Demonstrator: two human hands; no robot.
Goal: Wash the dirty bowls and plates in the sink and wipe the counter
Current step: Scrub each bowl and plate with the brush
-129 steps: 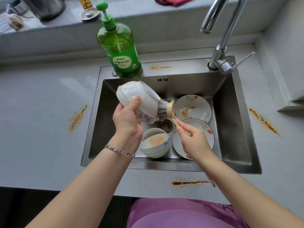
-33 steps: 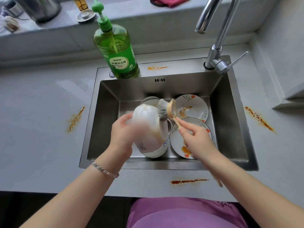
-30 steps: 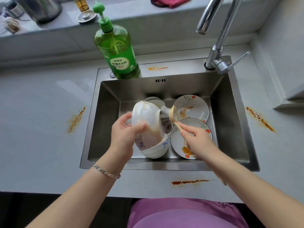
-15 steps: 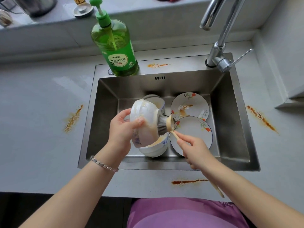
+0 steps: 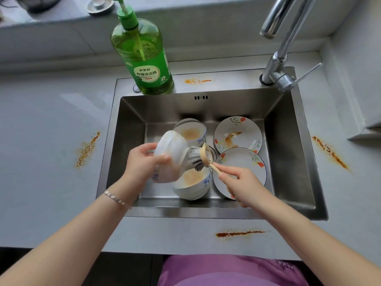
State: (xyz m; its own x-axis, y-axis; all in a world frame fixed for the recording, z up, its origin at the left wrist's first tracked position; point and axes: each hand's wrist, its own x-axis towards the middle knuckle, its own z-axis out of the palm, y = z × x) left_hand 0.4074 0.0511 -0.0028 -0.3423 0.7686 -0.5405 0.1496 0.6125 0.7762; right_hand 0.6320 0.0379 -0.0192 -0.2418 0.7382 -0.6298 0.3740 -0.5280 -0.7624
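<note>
My left hand (image 5: 144,163) grips a white bowl (image 5: 172,154) turned on its side over the steel sink (image 5: 288,153). My right hand (image 5: 242,183) holds the wooden handle of a dish brush (image 5: 201,157), whose grey bristles press against the bowl's sudsy outside. Beneath the held bowl sits a dirty bowl (image 5: 192,183) with orange residue; a second dirty bowl (image 5: 191,132) stands behind. Two flowered plates lie at the right of the basin: the far plate (image 5: 238,134) is stained, the near plate (image 5: 240,167) is partly hidden by my right hand.
A green dish-soap bottle (image 5: 144,58) stands on the sink's back rim at the left. The faucet (image 5: 282,48) rises at the back right. Orange-brown stains mark the counter: left (image 5: 87,149), right (image 5: 329,151), front (image 5: 239,233) and back rim (image 5: 196,81).
Earlier the bowl was held higher over the sink. My left hand lowered it and has kept turning it while the brush scrubs its outside; the brush head has shifted slightly along the bowl.
</note>
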